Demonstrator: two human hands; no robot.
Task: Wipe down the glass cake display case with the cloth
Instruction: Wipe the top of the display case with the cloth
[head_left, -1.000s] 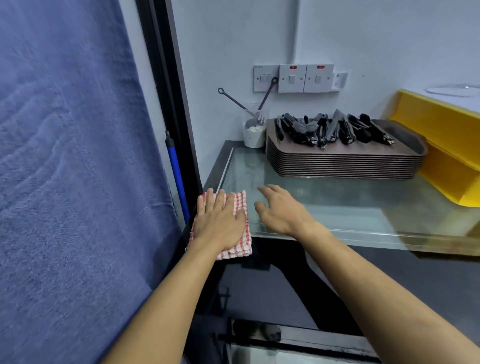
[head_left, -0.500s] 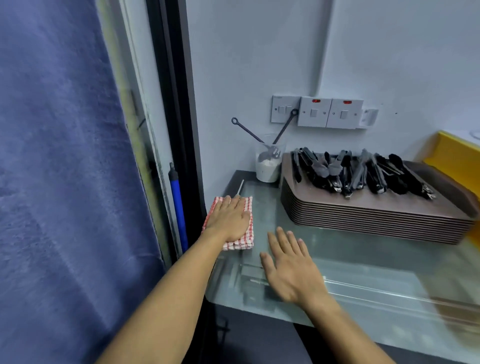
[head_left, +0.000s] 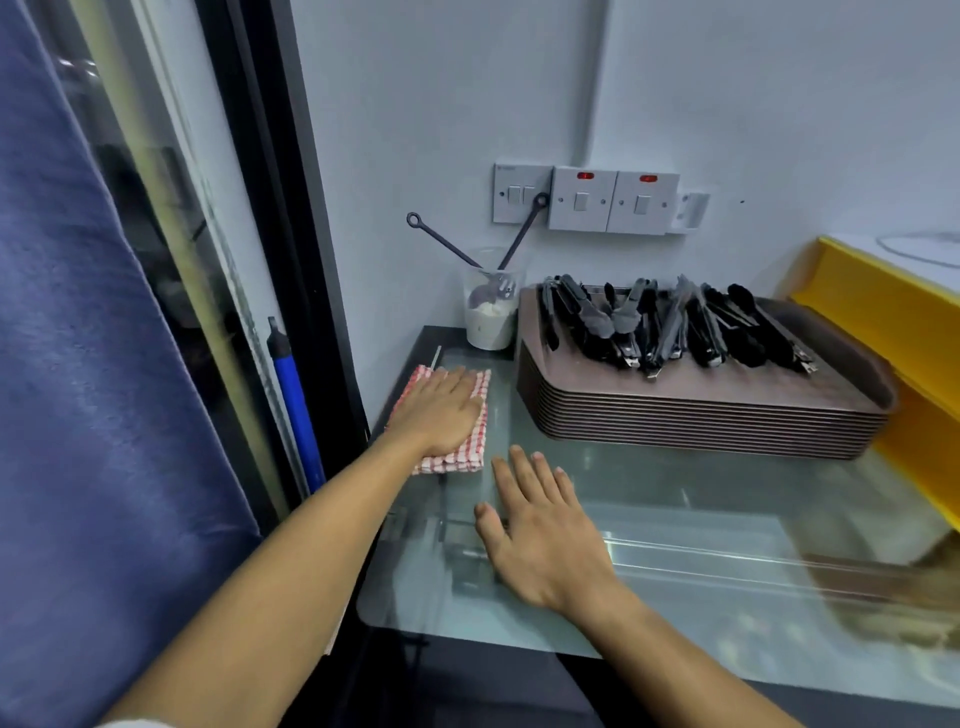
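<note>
Cloth (head_left: 457, 439): red-and-white check, folded, lying flat on the glass top (head_left: 675, 519) of the case, at its far left corner. Left hand (head_left: 441, 410) is laid flat on the cloth, fingers straight and together, pressing it down; nothing is gripped. Right hand (head_left: 540, 525) is spread flat on bare glass nearer the front edge, just right of the cloth, fingers straight and slightly apart; nothing is held. It is judged to be bracing.

Step in hand: the top pane is being wiped, with the stroke at the far left corner. Most of the pane is judged to be still unwiped; streaks cannot be made out through the glare.

A stack of trays (head_left: 701, 415) loaded with black tongs (head_left: 670, 327) is set along the far edge, right of the cloth. A cup (head_left: 491, 317) holding utensils is stood at the far edge behind the cloth.

Next move, judged: the cloth to be drawn rightward or toward the front edge under steady flat pressure. Little room is left between cloth and trays, so the stack would need skirting or shifting. The right hand would need lifting clear of the cloth's path.
</note>
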